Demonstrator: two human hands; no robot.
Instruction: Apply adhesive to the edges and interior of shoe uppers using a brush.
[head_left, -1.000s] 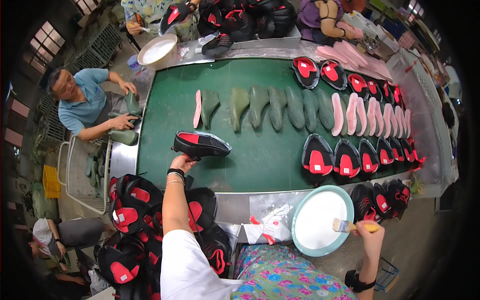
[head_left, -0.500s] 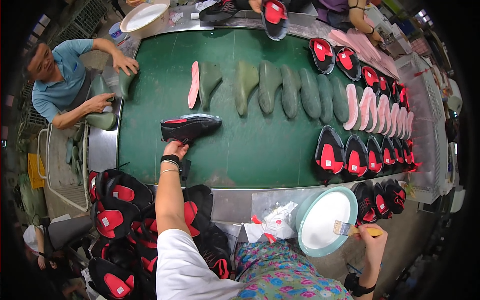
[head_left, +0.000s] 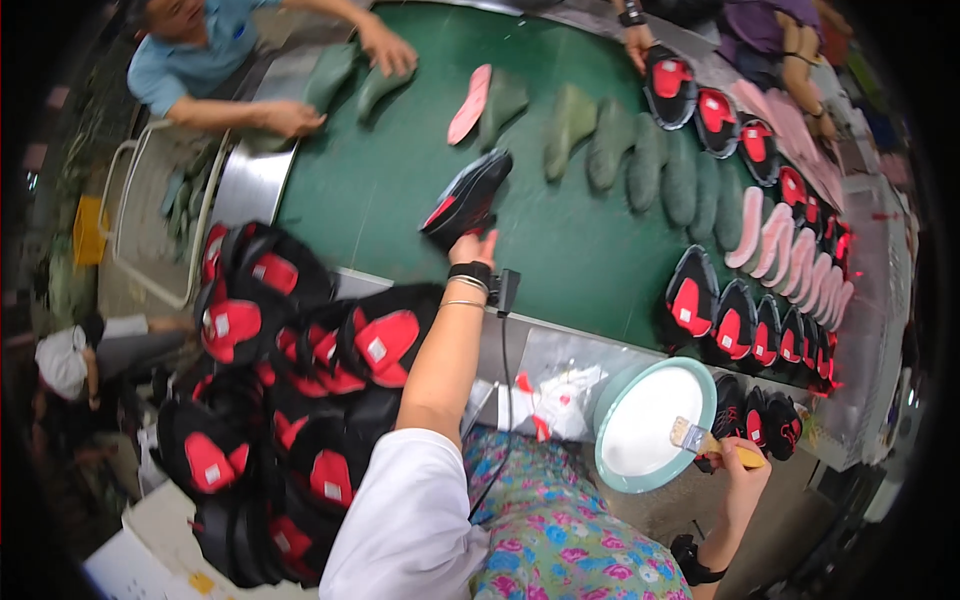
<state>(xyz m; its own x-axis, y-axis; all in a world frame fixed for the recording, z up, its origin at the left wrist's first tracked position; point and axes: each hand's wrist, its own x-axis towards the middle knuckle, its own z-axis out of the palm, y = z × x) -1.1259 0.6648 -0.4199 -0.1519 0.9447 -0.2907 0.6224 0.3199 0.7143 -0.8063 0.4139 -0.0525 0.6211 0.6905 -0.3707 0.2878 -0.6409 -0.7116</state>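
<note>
The left hand [head_left: 470, 247] is closed on the heel end of a black and red shoe [head_left: 467, 199], which rests tilted on the green desk [head_left: 400, 190] just beyond the fingers. The right hand [head_left: 738, 466] is clamped on the handle of a brush [head_left: 702, 440], its bristles over a round bowl [head_left: 650, 425] of white paste just left of that hand. A heap of black and red shoes [head_left: 290, 370] lies left of the left forearm.

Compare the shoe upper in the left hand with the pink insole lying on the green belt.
The shoe upper is black and red, bulky and hollow; the pink insole is one colour, flat and thin. The left hand grips the shoe upper, tilted; the pink insole lies untouched. Both are over the green belt.
</note>
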